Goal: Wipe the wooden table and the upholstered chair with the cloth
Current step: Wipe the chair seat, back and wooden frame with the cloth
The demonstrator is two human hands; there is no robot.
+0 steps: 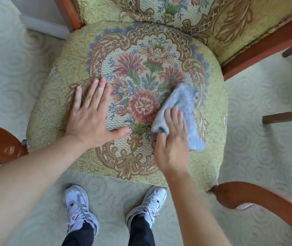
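Your right hand [172, 139] is gripping the blue cloth [182, 110] on the chair seat [52, 110], its long axis running away up-right and probably blurring mid-stroke, while your left hand [91, 114] is pressing flat, fingers straight, just beside it

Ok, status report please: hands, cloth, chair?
Left hand flat on floral upholstered chair seat. Right hand grips grey-blue fuzzy cloth on seat. Nothing blocking.

Woven tapestry chair seat [56, 96], glossy wooden armrests [259, 197], fuzzy cloth [182, 102]
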